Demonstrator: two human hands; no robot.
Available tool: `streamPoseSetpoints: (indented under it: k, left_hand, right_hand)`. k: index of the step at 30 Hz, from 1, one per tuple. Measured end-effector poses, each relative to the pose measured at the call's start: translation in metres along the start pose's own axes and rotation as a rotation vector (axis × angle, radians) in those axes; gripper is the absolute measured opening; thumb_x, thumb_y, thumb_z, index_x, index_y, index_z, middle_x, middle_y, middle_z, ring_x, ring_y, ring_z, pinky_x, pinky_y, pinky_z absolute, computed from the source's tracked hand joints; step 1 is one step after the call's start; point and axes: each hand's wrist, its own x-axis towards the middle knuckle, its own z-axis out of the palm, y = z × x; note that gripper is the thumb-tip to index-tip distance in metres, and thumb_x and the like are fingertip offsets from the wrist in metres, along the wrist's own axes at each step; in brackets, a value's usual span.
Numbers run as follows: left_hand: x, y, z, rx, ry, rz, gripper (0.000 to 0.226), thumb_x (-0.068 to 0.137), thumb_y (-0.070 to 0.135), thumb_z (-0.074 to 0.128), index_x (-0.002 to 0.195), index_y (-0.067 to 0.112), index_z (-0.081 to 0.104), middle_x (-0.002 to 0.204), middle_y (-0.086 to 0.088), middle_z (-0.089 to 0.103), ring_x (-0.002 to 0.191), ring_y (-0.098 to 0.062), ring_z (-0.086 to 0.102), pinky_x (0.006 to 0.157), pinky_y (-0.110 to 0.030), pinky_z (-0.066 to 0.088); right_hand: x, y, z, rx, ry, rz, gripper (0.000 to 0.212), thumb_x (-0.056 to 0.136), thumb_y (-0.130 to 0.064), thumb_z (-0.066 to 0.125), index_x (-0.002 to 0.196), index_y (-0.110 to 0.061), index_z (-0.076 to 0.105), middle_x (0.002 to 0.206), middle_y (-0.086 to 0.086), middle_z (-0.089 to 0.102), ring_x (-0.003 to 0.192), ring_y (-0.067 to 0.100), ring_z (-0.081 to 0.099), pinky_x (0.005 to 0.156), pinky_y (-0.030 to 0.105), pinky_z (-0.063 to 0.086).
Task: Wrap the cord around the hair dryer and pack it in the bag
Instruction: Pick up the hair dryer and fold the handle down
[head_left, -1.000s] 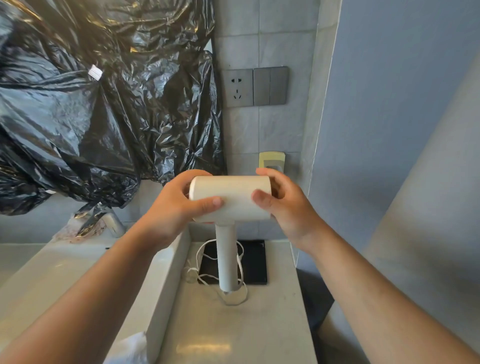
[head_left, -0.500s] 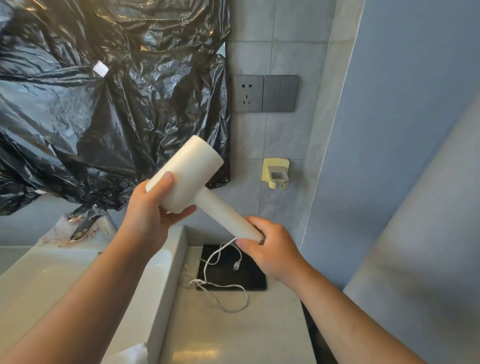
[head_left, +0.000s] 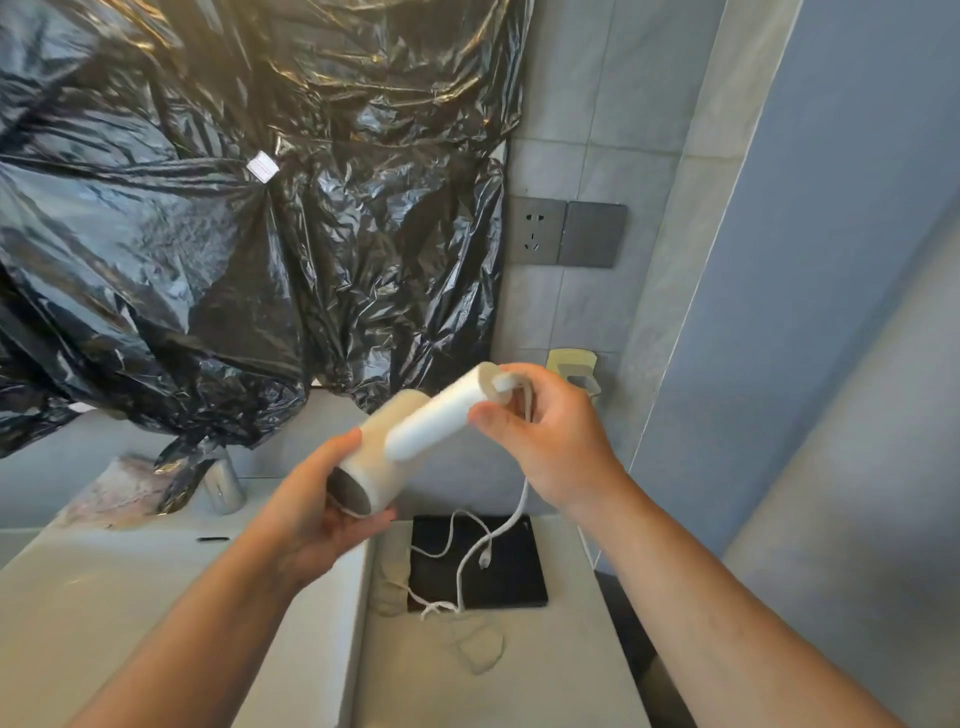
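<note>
I hold a white hair dryer (head_left: 410, 441) up over the counter with both hands. My left hand (head_left: 317, 514) cups its barrel from below, the open nozzle end facing me. My right hand (head_left: 545, 441) grips the end of the handle, which points up and to the right, and pinches the cord where it leaves the handle. The white cord (head_left: 498, 530) hangs down from my right hand and trails loosely onto a flat black bag (head_left: 514, 582) lying on the counter, its plug resting there.
A white sink (head_left: 104, 597) with a chrome tap (head_left: 223, 486) lies at the left. Black plastic sheeting (head_left: 234, 234) covers the wall above it. A grey socket and switch plate (head_left: 566, 231) and a yellow wall holder (head_left: 571, 364) sit on the tiles.
The dryer has been turned over: the handle now points up and right and the nozzle faces me. My right hand rose with the handle's end, lifting the cord off the counter.
</note>
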Motion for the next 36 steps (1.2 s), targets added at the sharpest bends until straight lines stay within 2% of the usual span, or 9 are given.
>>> streamPoseSetpoints:
  k: [2, 5, 9, 13, 19, 25, 31, 33, 36]
  left_hand:
    - [-0.002, -0.003, -0.002, -0.052, -0.07, -0.128, 0.044, 0.081, 0.041, 0.072, 0.119, 0.02, 0.064, 0.11, -0.013, 0.059, 0.09, -0.034, 0.066, 0.051, -0.039, 0.061]
    - [-0.008, -0.006, 0.0, -0.139, -0.219, -0.27, 0.044, 0.081, 0.045, 0.065, 0.114, 0.015, 0.066, 0.088, -0.02, 0.063, 0.059, -0.035, 0.063, 0.04, -0.031, 0.056]
    - [-0.01, -0.005, 0.001, -0.19, -0.34, -0.336, 0.064, 0.064, 0.049, 0.064, 0.109, 0.004, 0.067, 0.077, -0.021, 0.06, 0.046, -0.029, 0.06, 0.036, -0.022, 0.05]
    - [-0.008, -0.008, 0.001, -0.227, -0.354, -0.311, 0.059, 0.078, 0.051, 0.057, 0.112, 0.005, 0.065, 0.078, -0.02, 0.058, 0.046, -0.027, 0.06, 0.035, -0.021, 0.049]
    - [-0.007, -0.015, 0.0, -0.378, -0.385, -0.283, 0.058, 0.079, 0.051, 0.057, 0.112, 0.004, 0.063, 0.083, -0.018, 0.054, 0.051, -0.025, 0.059, 0.036, -0.018, 0.048]
    - [-0.015, -0.011, 0.009, -0.362, -0.418, -0.261, 0.058, 0.081, 0.053, 0.054, 0.107, 0.003, 0.066, 0.08, -0.018, 0.054, 0.049, -0.027, 0.061, 0.034, -0.02, 0.049]
    - [-0.017, -0.014, 0.01, -0.387, -0.43, -0.233, 0.058, 0.082, 0.052, 0.054, 0.094, -0.001, 0.073, 0.077, -0.016, 0.058, 0.054, -0.027, 0.061, 0.035, -0.021, 0.05]
    - [-0.018, -0.015, 0.011, -0.378, -0.45, -0.259, 0.06, 0.081, 0.053, 0.054, 0.086, -0.003, 0.076, 0.075, -0.017, 0.058, 0.051, -0.026, 0.061, 0.035, -0.021, 0.05]
    - [-0.021, -0.013, 0.016, -0.348, -0.517, -0.316, 0.06, 0.079, 0.053, 0.054, 0.096, -0.002, 0.071, 0.076, -0.02, 0.056, 0.042, -0.026, 0.06, 0.032, -0.022, 0.049]
  right_hand:
    - [0.004, -0.006, 0.009, 0.125, -0.052, 0.009, 0.004, 0.085, -0.027, 0.066, 0.088, -0.026, 0.069, 0.076, -0.005, 0.068, 0.073, 0.012, 0.061, 0.07, 0.027, 0.052]
    - [0.006, -0.004, 0.019, 0.314, -0.08, 0.117, 0.019, 0.089, -0.028, 0.056, 0.092, -0.017, 0.071, 0.068, 0.002, 0.064, 0.061, 0.015, 0.052, 0.069, 0.034, 0.049]
    - [-0.002, 0.0, 0.029, 0.283, -0.117, 0.237, 0.02, 0.095, -0.023, 0.056, 0.088, -0.009, 0.068, 0.062, 0.002, 0.059, 0.054, 0.014, 0.053, 0.075, 0.046, 0.051]
    - [-0.004, 0.001, 0.036, 0.295, -0.145, 0.331, 0.02, 0.095, -0.024, 0.056, 0.082, -0.011, 0.063, 0.063, 0.002, 0.059, 0.055, 0.016, 0.05, 0.068, 0.039, 0.053]
    - [-0.01, 0.005, 0.037, 0.365, -0.261, 0.33, 0.016, 0.093, -0.008, 0.056, 0.079, -0.01, 0.063, 0.067, 0.005, 0.06, 0.057, 0.015, 0.053, 0.084, 0.049, 0.053]
    - [-0.009, 0.01, 0.036, 0.145, -0.097, 0.417, 0.032, 0.088, -0.038, 0.065, 0.075, -0.01, 0.054, 0.059, -0.001, 0.053, 0.048, 0.014, 0.049, 0.061, 0.035, 0.052]
    - [-0.001, 0.022, 0.024, 0.206, -0.166, 0.455, 0.022, 0.085, -0.027, 0.07, 0.075, -0.015, 0.055, 0.069, 0.007, 0.052, 0.054, 0.016, 0.053, 0.069, 0.04, 0.049]
    - [0.0, 0.023, 0.025, 0.212, -0.136, 0.495, 0.021, 0.085, -0.027, 0.07, 0.083, -0.013, 0.054, 0.077, 0.008, 0.055, 0.054, 0.014, 0.052, 0.059, 0.033, 0.048]
    - [0.0, 0.025, 0.03, 0.195, -0.062, 0.577, 0.041, 0.079, -0.042, 0.073, 0.103, -0.014, 0.055, 0.095, 0.008, 0.061, 0.051, 0.01, 0.048, 0.047, 0.024, 0.041]
